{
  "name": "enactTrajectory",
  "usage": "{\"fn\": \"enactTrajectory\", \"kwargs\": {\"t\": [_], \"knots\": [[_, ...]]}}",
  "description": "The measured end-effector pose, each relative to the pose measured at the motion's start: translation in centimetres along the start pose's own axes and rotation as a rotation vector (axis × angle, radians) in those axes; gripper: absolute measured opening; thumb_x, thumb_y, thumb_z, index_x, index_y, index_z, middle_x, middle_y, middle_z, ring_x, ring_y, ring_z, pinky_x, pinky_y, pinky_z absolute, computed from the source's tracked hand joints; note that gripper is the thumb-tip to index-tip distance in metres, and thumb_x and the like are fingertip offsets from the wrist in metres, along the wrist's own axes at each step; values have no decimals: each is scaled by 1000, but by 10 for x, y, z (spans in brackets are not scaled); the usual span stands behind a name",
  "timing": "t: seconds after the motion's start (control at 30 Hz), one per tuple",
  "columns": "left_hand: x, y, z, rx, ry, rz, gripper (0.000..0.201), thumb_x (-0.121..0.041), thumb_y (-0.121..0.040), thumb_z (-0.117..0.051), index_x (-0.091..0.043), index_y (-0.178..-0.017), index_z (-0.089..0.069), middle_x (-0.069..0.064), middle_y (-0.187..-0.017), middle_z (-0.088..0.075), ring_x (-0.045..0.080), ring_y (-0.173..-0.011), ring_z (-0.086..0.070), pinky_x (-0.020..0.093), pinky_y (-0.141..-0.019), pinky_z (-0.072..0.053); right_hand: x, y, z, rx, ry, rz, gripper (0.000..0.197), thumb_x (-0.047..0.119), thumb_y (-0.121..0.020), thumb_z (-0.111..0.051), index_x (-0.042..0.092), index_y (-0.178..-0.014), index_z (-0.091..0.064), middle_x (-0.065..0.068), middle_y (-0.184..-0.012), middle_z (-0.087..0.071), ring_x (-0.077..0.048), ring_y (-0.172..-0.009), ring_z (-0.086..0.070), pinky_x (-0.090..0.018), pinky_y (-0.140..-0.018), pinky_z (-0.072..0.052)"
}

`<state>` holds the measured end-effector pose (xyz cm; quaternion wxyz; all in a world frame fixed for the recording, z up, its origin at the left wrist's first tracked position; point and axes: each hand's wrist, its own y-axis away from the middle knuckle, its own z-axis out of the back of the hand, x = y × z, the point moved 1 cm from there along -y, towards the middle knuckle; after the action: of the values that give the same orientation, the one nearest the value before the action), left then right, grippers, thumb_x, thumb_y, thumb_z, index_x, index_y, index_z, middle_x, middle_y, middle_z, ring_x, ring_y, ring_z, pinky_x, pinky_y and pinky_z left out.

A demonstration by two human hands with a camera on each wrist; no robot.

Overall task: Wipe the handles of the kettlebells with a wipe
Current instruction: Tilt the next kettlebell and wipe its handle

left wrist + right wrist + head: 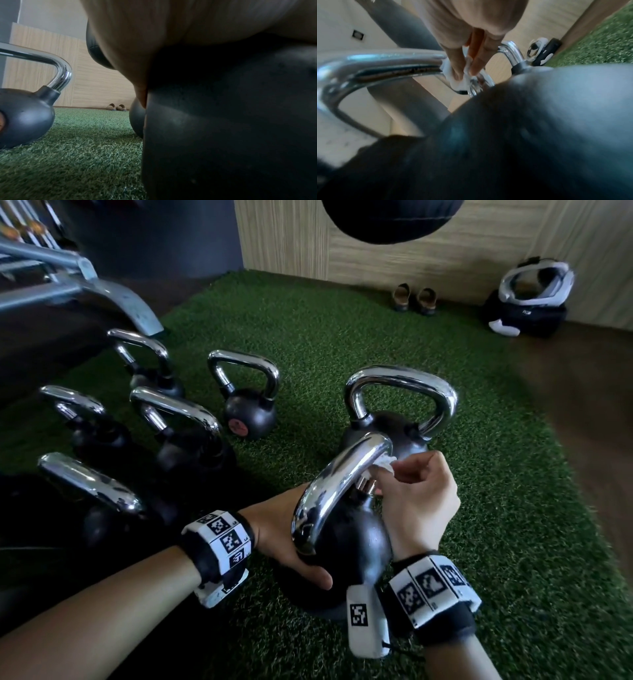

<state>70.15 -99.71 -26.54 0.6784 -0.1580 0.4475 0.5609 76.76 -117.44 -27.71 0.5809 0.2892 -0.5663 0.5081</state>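
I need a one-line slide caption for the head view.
Right hand presses a white wipe to the chrome handle of a kettlebell held by the left hand.

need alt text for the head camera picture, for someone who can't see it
A person's right hand pinches a white wipe against the chrome handle of the nearest black kettlebell, while the left hand grips its round body. Other chrome-handled kettlebells stand on the green turf to the left and just behind.
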Motion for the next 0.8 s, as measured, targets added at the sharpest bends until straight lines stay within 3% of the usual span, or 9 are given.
{"fn": "enactTrajectory", "kwargs": {"t": [0.07, 0.17, 0.3, 0.4, 0.47, 0.53, 0.6, 0.67, 0.8], "knots": [[2, -1, -1, -6, 1, -17, 97, -9, -66, -97, -33, -137, -36, -33, -124, -48, -42, -104, -39, -10, -89, -28, -2, -3, -1, 31, 85, -29, 38, 29, -64, -94, 20, -72, -58, 11, -67, -65, -4, -60, -61, -29, -68, -51], [5, -1, -1, -17, 3, -55, 103, -8, -66, -97, -31, -143, -32, -35, -125, -45, -43, -106, -37, -10, -91, -28, 0, -5, -4, 66, 141, -25, 36, 31, -65, -92, 19, -74, -59, 10, -67, -64, -9, -63, -61, -28, -67, -50], [11, 0, -1, -39, 32, -97, 100, -5, -65, -97, -29, -142, -37, -28, -130, -51, -34, -114, -43, -5, -97, -33, 1, -2, -10, 172, 220, -33, 38, 26, -65, -92, 17, -78, -57, 12, -67, -62, 1, -60, -55, -7, -51, -35], [18, 1, -3, -39, 8, -107, 92, -13, -64, -99, -27, -136, -45, -23, -129, -56, -22, -122, -49, 5, -103, -39, -1, 2, -12, 221, 256, -44, 40, 24, -62, -92, 17, -73, -54, 9, -64, -60, -1, -57, -51, -4, -49, -37], [25, 2, -5, -23, -40, -116, 99, -36, -59, -101, -20, -141, -48, -13, -135, -59, -5, -130, -53, 22, -110, -45, -3, 6, -10, 252, 276, -34, 40, 28, -61, -91, 16, -72, -54, 6, -65, -62, -4, -58, -53, -10, -48, -35], [35, 4, -9, 22, -171, -57, 105, -57, -54, -96, -25, -141, -48, -16, -138, -57, -9, -130, -50, 19, -113, -41, -5, 12, -4, 290, 289, -34, 43, 35, -59, -92, 15, -74, -57, 7, -66, -64, -7, -61, -58, -18, -54, -38], [40, 7, -13, 0, -189, -107, 91, -52, -57, -98, -35, -132, -50, -30, -128, -55, -21, -122, -48, 12, -108, -41, -16, 18, 5, 320, 264, -64, 48, 44, -55, -94, 17, -76, -60, 7, -67, -68, -12, -64, -66, -26, -63, -50], [41, 8, -14, -81, -153, -142, 101, -40, -56, -102, -36, -138, -44, -29, -135, -50, -20, -127, -44, 9, -110, -37, -33, 20, 17, 310, 221, -113, 46, 49, -54, -94, 24, -79, -66, 6, -69, -72, -16, -65, -73, -34, -69, -60], [48, 6, -10, -58, -127, -197, 135, -40, -50, -103, -29, -158, -24, -16, -160, -33, 1, -149, -31, 29, -126, -25, -58, 7, 33, 330, 134, -133, 20, 33, -75, -89, 35, -89, -75, 2, -81, -78, -20, -70, -76, -43, -70, -64]]}}
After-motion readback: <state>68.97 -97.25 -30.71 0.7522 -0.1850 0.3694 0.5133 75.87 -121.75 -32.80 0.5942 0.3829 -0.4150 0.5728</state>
